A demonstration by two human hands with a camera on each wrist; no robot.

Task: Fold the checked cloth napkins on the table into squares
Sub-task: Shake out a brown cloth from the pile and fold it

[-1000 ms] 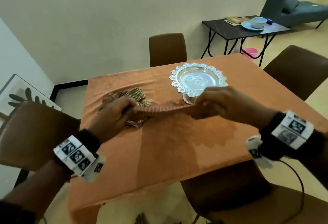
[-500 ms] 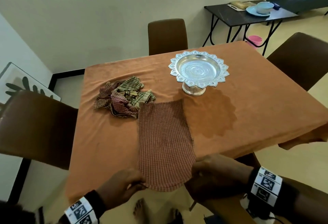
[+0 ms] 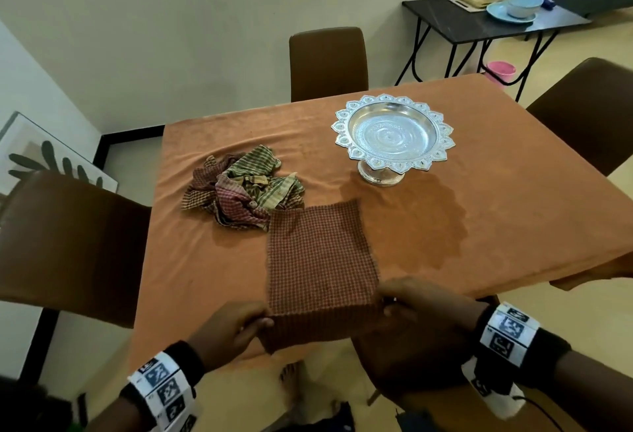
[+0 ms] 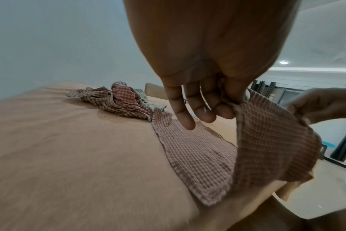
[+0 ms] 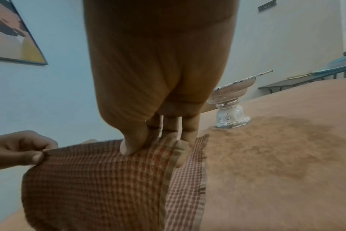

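A red-brown checked napkin (image 3: 320,257) lies spread on the orange tablecloth (image 3: 496,226), its far edge near the pile. Its near end is lifted off the table. My left hand (image 3: 236,325) pinches the near left corner, seen from the left wrist as thumb and finger closed on the napkin (image 4: 267,140). My right hand (image 3: 407,308) pinches the near right corner, thumb on top of the napkin (image 5: 101,175). A crumpled pile of checked napkins (image 3: 243,188) in green, red and brown sits just beyond, left of centre.
A silver pedestal tray (image 3: 393,133) stands at the back right of the table, with a darker patch (image 3: 411,222) on the cloth in front of it. Brown chairs (image 3: 65,243) stand on the left, far and right sides. A black side table (image 3: 493,24) is behind.
The napkin, held stretched in the air near the tray, was drawn toward me and laid flat. Both hands now raise its near edge up and forward over the table.
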